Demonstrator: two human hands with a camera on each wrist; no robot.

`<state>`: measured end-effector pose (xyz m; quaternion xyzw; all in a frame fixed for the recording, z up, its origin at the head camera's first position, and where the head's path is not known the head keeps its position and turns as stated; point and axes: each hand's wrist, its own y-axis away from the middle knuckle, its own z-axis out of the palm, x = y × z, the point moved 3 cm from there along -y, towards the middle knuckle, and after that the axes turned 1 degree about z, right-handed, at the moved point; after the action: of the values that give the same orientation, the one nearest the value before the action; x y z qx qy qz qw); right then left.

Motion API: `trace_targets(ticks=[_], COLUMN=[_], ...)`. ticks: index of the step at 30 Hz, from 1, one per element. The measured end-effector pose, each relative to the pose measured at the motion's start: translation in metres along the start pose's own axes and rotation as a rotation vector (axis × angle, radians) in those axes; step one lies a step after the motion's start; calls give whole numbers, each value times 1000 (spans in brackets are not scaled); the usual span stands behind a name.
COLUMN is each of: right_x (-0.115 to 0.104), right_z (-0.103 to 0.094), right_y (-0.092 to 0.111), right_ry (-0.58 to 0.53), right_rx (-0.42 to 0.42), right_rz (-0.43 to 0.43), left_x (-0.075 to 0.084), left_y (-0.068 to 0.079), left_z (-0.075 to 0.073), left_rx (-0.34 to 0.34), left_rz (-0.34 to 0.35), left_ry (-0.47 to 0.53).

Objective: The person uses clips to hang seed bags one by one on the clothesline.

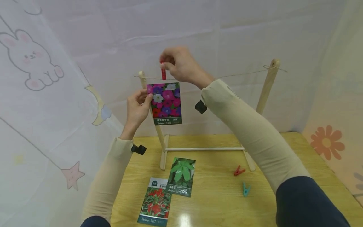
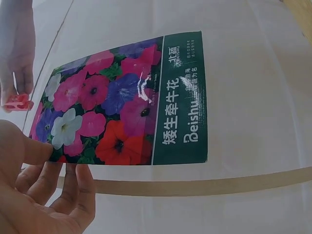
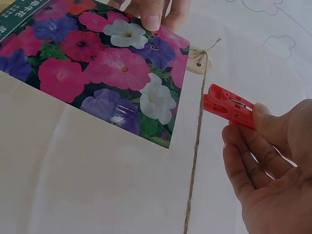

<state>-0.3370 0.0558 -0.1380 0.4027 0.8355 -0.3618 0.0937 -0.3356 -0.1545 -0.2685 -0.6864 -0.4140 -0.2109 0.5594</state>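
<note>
Flower packet (image 1: 168,102) is held just below the string (image 3: 193,165), pinched at its side edge by the left hand (image 1: 138,106). Red clothespin (image 1: 163,74) is pinched at the string (contact unclear) by the right hand (image 1: 182,65). Packet judged light, flexible, slightly slick; best taken by an edge.

It looks like a kid's play corner, with pale cloth (image 1: 241,37) behind and beside a wooden surface (image 1: 212,176). The cloth shows a bunny (image 1: 34,60), a moon (image 1: 97,105), a star (image 1: 73,175) and an orange flower (image 1: 326,142).
</note>
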Motion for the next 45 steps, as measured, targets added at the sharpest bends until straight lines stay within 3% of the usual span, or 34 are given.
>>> trace_targets(ticks=[10, 18, 45], right_x=[1, 5, 10], right_z=[5, 13, 22], right_y=[-1, 0, 1], right_ry=[0, 0, 6], right_rx=[-25, -52, -86], right_rz=[13, 38, 22], left_x=[-1, -5, -3], left_y=[-1, 2, -1], left_z=[1, 1, 5], left_rx=[11, -5, 3], left_rz=[26, 5, 12], left_ry=[-7, -10, 3])
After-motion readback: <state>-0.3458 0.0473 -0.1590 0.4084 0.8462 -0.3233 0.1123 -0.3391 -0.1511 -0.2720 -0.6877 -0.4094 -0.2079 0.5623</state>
